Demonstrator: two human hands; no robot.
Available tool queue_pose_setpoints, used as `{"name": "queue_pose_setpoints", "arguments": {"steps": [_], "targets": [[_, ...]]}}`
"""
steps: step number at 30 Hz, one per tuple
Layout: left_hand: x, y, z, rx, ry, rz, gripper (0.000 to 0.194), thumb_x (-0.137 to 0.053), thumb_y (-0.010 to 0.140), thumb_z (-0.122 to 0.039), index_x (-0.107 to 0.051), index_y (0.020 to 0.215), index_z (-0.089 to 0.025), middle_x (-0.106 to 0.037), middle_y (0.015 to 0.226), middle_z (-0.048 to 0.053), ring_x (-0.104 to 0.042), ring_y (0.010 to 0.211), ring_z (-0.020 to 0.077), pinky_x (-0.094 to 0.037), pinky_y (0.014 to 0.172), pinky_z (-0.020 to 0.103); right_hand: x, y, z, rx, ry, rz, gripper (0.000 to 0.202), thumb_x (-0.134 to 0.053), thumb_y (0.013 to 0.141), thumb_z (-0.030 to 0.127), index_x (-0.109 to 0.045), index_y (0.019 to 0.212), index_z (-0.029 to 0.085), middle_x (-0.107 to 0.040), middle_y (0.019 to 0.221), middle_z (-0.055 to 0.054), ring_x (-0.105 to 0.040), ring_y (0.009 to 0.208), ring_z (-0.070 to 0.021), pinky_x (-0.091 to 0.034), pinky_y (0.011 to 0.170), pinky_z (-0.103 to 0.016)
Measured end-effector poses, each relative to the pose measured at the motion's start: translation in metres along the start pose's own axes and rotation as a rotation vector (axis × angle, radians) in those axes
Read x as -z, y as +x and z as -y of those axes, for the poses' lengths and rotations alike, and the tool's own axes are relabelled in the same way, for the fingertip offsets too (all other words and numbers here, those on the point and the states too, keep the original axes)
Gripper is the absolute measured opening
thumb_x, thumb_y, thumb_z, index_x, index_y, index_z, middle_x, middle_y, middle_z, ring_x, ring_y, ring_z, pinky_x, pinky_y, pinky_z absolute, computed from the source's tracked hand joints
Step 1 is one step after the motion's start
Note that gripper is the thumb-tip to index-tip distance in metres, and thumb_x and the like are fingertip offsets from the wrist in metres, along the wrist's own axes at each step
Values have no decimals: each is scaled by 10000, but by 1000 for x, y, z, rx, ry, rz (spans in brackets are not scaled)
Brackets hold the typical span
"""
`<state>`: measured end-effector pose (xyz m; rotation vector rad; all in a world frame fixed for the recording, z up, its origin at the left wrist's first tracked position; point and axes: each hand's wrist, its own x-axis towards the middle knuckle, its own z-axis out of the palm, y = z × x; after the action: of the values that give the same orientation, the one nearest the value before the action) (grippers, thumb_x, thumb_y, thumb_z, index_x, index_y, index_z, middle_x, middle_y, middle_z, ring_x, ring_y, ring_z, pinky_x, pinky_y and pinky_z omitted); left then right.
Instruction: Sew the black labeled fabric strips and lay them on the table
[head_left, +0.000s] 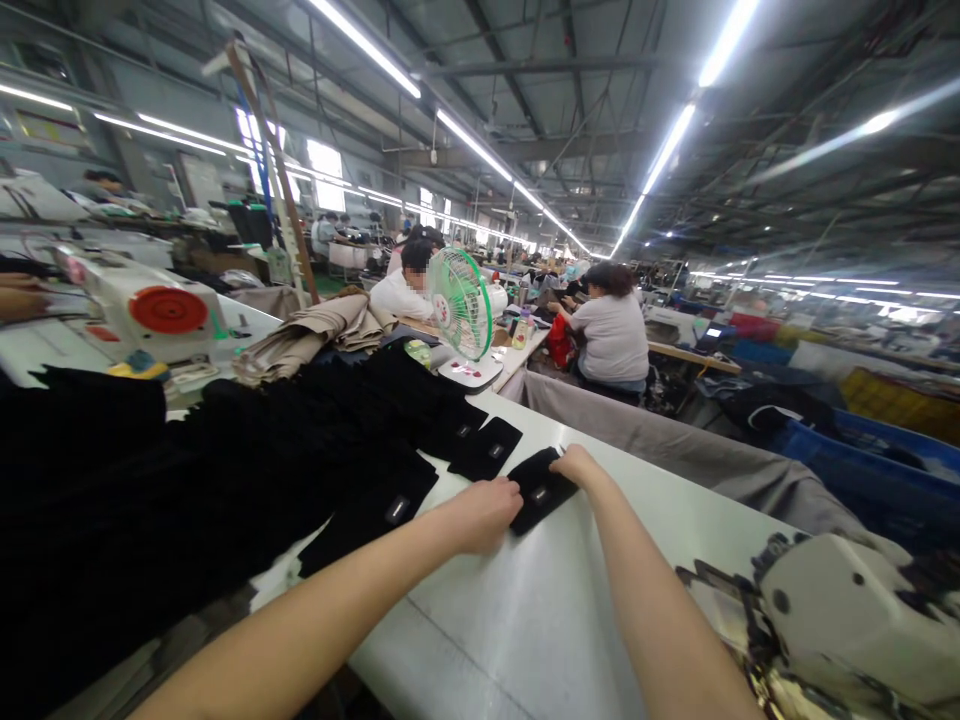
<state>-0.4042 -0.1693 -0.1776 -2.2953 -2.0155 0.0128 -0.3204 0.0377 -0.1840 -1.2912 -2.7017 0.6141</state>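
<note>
A small black fabric piece (546, 508) with a pale label lies on the white tabletop, between both hands. My left hand (486, 512) grips its left edge, fingers bent together. At its upper right corner, my right hand (579, 466) pinches the cloth between thumb and fingers. Just left of it rests a similar labelled black piece (484, 450). Another black piece with a label (375, 522) lies beyond my left forearm, at the edge of a large heap of black fabric (225, 480).
A sewing machine (847, 610) stands at the lower right, another machine with an orange wheel (161, 310) at the left. A green fan (459, 303) stands beyond the heap, near folded beige cloth (315, 335). Grey cloth (660, 440) lines the table's far edge. Seated people work farther off.
</note>
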Motion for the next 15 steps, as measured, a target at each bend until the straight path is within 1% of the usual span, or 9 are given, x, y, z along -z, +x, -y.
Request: {"name": "queue_pose_setpoints", "arguments": {"steps": [2, 3, 4, 6, 8, 10, 12, 13, 15], "targets": [[-10, -1, 5, -25, -2, 12, 132, -689, 786, -116, -651, 913, -116, -658, 992, 114, -642, 894, 246, -521, 697, 321, -6, -1, -3, -41, -6, 78, 315, -628, 977, 362, -611, 1239, 189, -629, 1234, -83, -652, 1017, -216, -572, 852, -407], [-13, 0, 5, -43, 10, 11, 121, -687, 792, -121, -654, 908, -113, -660, 979, 118, -641, 906, 256, -523, 701, 330, -6, 0, -4, -53, -9, 112, 316, -629, 977, 363, -611, 1238, 186, -630, 1230, -82, -653, 1014, -216, -572, 851, -408], [-14, 0, 6, -59, 30, 5, 91, -673, 811, -122, -658, 900, -109, -662, 952, 119, -641, 907, 263, -525, 705, 342, -4, 1, -4, -50, -11, 129, 317, -629, 976, 365, -612, 1235, 183, -632, 1227, -81, -654, 1012, -217, -572, 850, -409], [-12, 1, 8, -64, 70, -18, 56, -638, 852, -131, -663, 895, -105, -662, 906, 121, -640, 885, 269, -526, 711, 366, 5, 8, 2, -11, -10, 128, 325, -631, 974, 369, -613, 1236, 177, -631, 1230, -80, -652, 1019, -223, -570, 857, -418], [-4, 2, 14, 4, 85, -56, 88, -601, 886, -148, -662, 930, -103, -661, 934, 130, -638, 890, 274, -530, 733, 387, 13, 20, 18, 54, -1, 95, 341, -631, 973, 370, -605, 1252, 177, -620, 1255, -85, -644, 1046, -233, -563, 876, -435], [3, 1, 22, 137, 87, -68, 124, -580, 897, -143, -653, 983, -94, -655, 991, 148, -631, 944, 292, -535, 762, 403, 12, 33, 40, 115, 13, 62, 359, -631, 973, 369, -591, 1275, 180, -604, 1286, -92, -633, 1077, -241, -554, 896, -452], [4, -3, 31, 250, 89, -40, 150, -584, 877, -107, -645, 1011, -79, -651, 1007, 160, -630, 969, 305, -543, 755, 403, 3, 41, 62, 151, 23, 68, 363, -631, 973, 369, -587, 1281, 181, -601, 1292, -95, -631, 1084, -243, -552, 902, -457], [3, -7, 35, 281, 90, -14, 166, -602, 851, -83, -644, 1011, -72, -652, 1000, 162, -635, 960, 306, -546, 732, 393, -4, 43, 71, 161, 26, 86, 361, -632, 973, 368, -589, 1278, 180, -604, 1286, -93, -633, 1080, -242, -553, 900, -455], [-3, -13, 39, 290, 92, 26, 208, -626, 802, -40, -646, 1007, -72, -656, 997, 158, -645, 936, 296, -547, 682, 361, -16, 44, 84, 171, 25, 138, 354, -634, 972, 367, -594, 1268, 176, -614, 1268, -91, -640, 1063, -237, -558, 889, -449]]}}
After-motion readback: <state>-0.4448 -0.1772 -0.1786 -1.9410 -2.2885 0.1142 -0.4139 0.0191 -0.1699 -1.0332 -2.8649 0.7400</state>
